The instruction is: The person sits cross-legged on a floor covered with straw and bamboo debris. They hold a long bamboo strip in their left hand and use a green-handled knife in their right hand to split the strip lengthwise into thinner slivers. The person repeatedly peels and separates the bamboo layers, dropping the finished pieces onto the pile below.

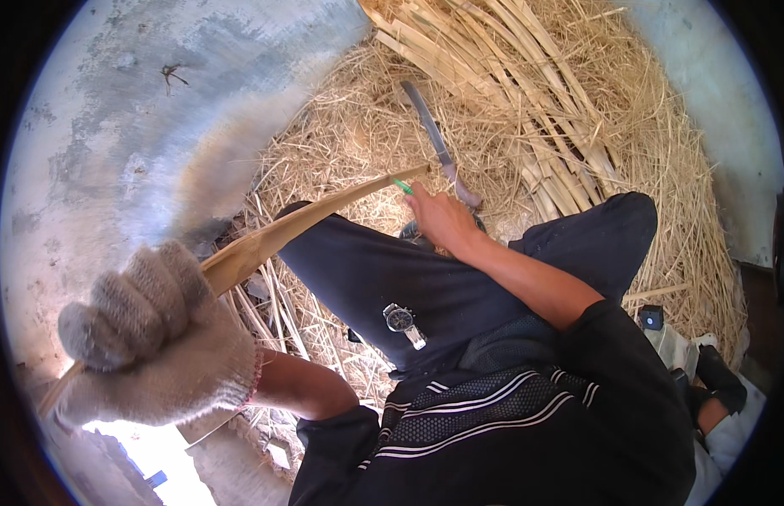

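My left hand [160, 337], in a grey knitted glove, is closed around a long, pale split-bamboo strip [299, 221]. The strip slants up and to the right, across my raised left knee. Near its far end, my bare right hand [442, 218] is closed on a small green-handled tool [402, 185] that meets the strip. Most of this tool is hidden by the fingers, so its exact kind cannot be made out. Just beyond that hand, a machete [429, 126] with a dark curved blade and a brownish handle lies on the shavings.
Several split-bamboo strips [527, 93] are piled at the far right on a thick bed of shavings [341, 118]. A wristwatch [400, 320] rests on my dark trousers. A blue-grey wall [139, 143] rises at left. A small black box [651, 317] sits at right, beside light cloth.
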`<state>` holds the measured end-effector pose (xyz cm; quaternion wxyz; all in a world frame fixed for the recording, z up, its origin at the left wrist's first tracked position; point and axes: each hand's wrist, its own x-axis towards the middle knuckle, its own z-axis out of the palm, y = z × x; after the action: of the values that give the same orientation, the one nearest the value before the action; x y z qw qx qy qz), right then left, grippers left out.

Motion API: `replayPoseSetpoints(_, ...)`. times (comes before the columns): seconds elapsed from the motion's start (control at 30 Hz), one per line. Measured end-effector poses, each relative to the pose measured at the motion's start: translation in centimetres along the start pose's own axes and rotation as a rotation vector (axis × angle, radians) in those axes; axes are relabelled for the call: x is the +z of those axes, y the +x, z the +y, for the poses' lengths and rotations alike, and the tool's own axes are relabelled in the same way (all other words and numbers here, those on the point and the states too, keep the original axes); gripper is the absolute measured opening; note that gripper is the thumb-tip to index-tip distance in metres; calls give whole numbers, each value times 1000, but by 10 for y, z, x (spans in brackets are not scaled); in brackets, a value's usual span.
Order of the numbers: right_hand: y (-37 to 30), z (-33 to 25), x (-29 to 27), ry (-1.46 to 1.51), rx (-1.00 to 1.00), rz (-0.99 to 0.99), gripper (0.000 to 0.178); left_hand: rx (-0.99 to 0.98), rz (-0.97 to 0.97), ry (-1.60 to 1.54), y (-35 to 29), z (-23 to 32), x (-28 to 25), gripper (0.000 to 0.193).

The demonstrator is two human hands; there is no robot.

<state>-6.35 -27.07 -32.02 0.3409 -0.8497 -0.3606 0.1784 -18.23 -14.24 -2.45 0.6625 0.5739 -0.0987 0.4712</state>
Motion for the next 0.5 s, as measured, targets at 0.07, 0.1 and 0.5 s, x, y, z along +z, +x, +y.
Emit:
replayPoseSetpoints(0.07,8,22,14,-63,-18,53,31,-22,-31,-83,-1,-3,1,71)
replayPoseSetpoints(0.1,9,25,15,-76,-32,51,29,-27,-57,-80,-1,-4,-1,72)
replayPoseSetpoints(0.5,44,180,79,-330,488,-275,33,-71,-51,99,-11,15,4,58)
